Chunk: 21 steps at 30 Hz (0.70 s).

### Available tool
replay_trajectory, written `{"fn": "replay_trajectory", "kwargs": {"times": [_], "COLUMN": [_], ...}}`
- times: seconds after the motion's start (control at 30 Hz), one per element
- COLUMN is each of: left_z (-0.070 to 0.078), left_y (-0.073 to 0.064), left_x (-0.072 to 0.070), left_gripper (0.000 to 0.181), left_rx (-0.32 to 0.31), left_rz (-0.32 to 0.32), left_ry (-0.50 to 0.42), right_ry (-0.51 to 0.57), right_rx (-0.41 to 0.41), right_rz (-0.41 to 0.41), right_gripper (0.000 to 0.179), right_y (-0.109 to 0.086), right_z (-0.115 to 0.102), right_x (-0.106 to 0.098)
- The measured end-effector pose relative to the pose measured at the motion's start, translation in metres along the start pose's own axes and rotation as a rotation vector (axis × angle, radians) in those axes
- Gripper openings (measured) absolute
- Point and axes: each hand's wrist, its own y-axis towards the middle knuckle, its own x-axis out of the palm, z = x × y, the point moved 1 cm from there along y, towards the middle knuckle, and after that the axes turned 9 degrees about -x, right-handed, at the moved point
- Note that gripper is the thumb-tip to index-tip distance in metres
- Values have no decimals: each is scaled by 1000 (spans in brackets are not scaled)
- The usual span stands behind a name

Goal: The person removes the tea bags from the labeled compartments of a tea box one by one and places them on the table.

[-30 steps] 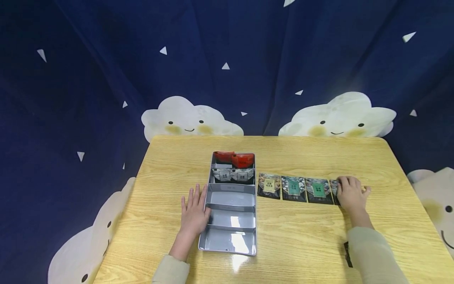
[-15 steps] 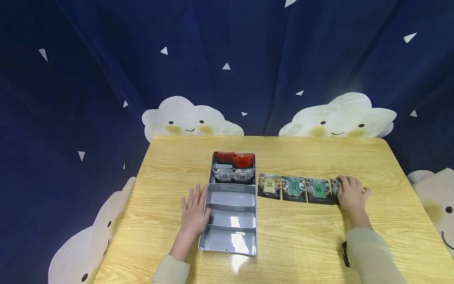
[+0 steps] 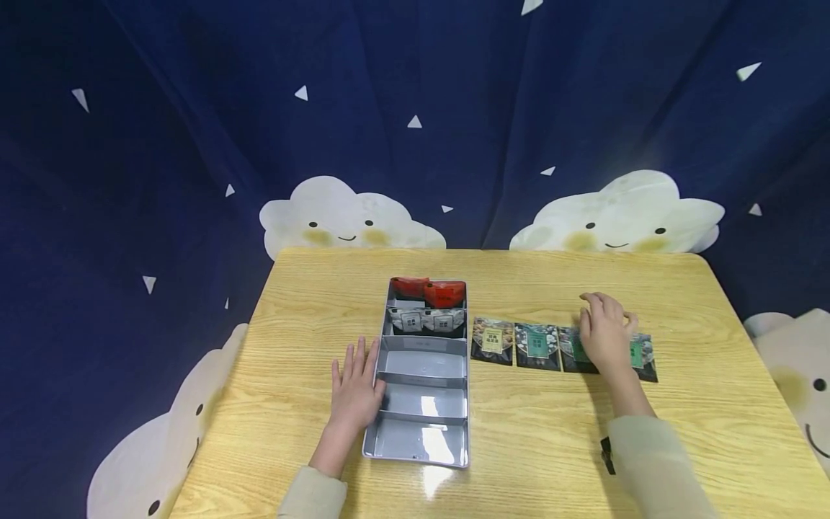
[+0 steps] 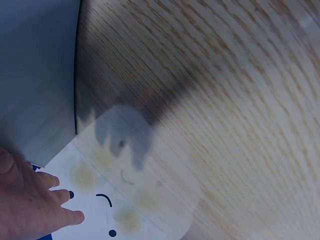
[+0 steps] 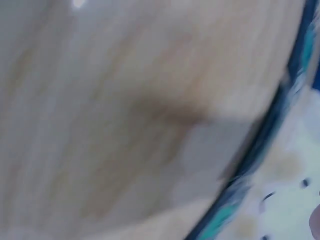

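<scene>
My left hand point(image 3: 355, 395) rests with straight fingers along the left side of a grey compartment tray point(image 3: 421, 360), thumb over its rim. In the left wrist view, the fingers of that hand point(image 4: 32, 205) show beside the tray's wall point(image 4: 37, 75). My right hand point(image 3: 608, 339) is over the row of flat packets, its fingers loosely bent and nothing seen in them. It partly covers a green-label packet point(image 3: 573, 360) and the rightmost packet point(image 3: 644, 353). Left of these lie another green-label packet point(image 3: 537, 344) and a yellow-label packet point(image 3: 492, 339). The right wrist view is blurred.
Red packets point(image 3: 444, 294) stand in the tray's far compartment, with white-and-black packets point(image 3: 444, 321) in the one before it. A small black item point(image 3: 607, 455) shows beside the right sleeve. The wooden table point(image 3: 532, 447) ends at a dark blue curtain point(image 3: 454, 144) with clouds.
My right hand has left the rightmost packet and moved left along the row, uncovering most of that packet. The left hand and the tray have stayed put.
</scene>
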Motion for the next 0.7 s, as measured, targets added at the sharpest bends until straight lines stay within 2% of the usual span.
{"fn": "replay_trajectory", "kwargs": {"times": [0.27,0.5,0.7], "left_z": [0,-1,0], "left_y": [0,0,0], "left_x": [-1,-1,0], "left_gripper": [67,67,67], "left_rx": [1,-1,-2], "left_rz": [-5,-10,-15], "left_ry": [4,4,8], "right_ry": [61,85,64], "right_rx": [-167,-299,-395], "right_rz": [52,-4,-30], "right_gripper": [26,28,29], "right_y": [20,28,32], "right_z": [-60,-109,-140], "right_x": [13,30,50]}}
